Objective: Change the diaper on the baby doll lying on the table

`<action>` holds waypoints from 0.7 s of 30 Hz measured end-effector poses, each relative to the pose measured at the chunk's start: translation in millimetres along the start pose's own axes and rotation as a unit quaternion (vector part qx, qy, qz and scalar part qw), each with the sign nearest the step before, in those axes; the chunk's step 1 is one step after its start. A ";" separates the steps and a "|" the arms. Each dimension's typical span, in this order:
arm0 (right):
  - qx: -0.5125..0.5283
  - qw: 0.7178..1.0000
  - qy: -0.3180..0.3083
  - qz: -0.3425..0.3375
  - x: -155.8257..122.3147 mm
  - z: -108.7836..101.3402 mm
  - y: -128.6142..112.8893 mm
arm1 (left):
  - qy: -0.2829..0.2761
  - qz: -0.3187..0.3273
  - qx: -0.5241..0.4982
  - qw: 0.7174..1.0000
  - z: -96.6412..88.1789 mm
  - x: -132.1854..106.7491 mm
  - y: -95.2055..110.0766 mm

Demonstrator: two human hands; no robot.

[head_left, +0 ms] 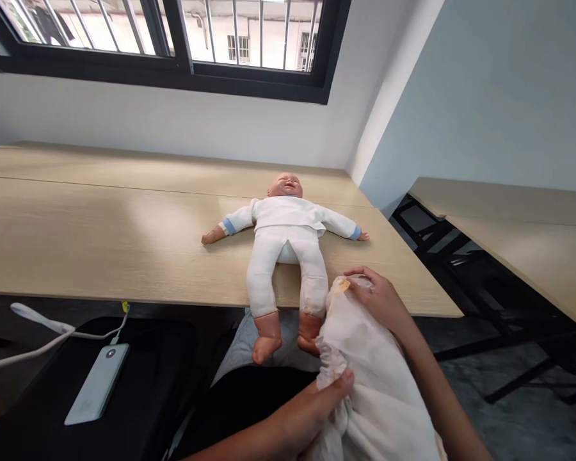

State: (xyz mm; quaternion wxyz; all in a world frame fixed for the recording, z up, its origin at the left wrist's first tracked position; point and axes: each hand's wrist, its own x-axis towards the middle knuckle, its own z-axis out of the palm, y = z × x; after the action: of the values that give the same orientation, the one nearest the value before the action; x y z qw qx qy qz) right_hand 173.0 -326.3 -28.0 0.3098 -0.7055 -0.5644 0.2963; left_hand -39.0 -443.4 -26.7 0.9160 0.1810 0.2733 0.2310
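Note:
On its back on the table lies a baby doll [288, 218] in a white top with blue cuffs and white trousers, arms spread. Its bare feet stick out past the table's front edge. To the right of its feet I hold up a white cloth garment [369, 365] with a gathered edge and an orange mark near its top. My left hand [333, 397] is closed on the gathered edge, thumb on the outside. My right hand [372, 294] grips the garment's upper end, partly hidden by the cloth. Neither hand touches the doll.
The wooden table [100, 237] runs along the wall below a barred window [254, 38]. A white power bank [98, 384] with a cable rests on a black seat [158, 384] at lower left. Another table [518, 218] stands at the right.

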 end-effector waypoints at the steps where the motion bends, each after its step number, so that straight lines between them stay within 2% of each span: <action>1: 0.022 1.000 0.010 0.003 -3.4 -6.7 4.5 | 0.013 -0.023 0.006 1.000 4.6 2.9 4.5; 4: 0.119 0.990 0.059 0.042 -17.6 -30.2 22.6 | 0.054 -0.075 0.008 0.996 13.9 16.3 22.5; 7: 0.203 0.960 0.167 0.099 -37.9 -52.0 40.6 | 0.054 -0.057 -0.021 0.997 19.3 33.3 39.6; 9: 0.226 0.940 0.203 0.158 -53.6 -61.7 46.9 | 0.070 -0.043 -0.033 0.996 21.9 45.1 45.6; 11: 0.230 0.929 0.151 0.248 -70.0 -66.4 47.0 | 0.080 -0.049 -0.040 0.995 23.7 56.1 45.9; 13: 0.240 0.911 0.034 0.335 -86.5 -65.5 43.2 | 0.067 -0.060 -0.054 0.994 23.7 65.5 41.2; 15: 0.271 0.880 -0.074 0.383 -101.9 -59.5 40.2 | 0.036 -0.063 -0.067 0.995 20.8 73.3 33.7; 17: 0.317 0.853 -0.115 0.398 -114.9 -50.3 42.2 | -0.013 -0.050 -0.071 0.996 15.1 79.8 25.8; 19: 0.361 0.830 -0.132 0.404 -124.9 -39.5 51.1 | -0.068 -0.024 -0.065 0.995 8.8 85.2 20.8; 21: 0.392 0.820 -0.145 0.392 -131.8 -28.4 65.0 | -0.095 0.022 -0.049 0.994 5.5 88.6 21.5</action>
State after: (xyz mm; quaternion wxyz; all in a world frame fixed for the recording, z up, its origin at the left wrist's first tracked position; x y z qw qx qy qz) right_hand 210.0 -469.5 -51.1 0.3330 -0.6351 -0.1150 0.6874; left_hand 23.1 -380.5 -49.6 0.9404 0.1630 0.1695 0.2457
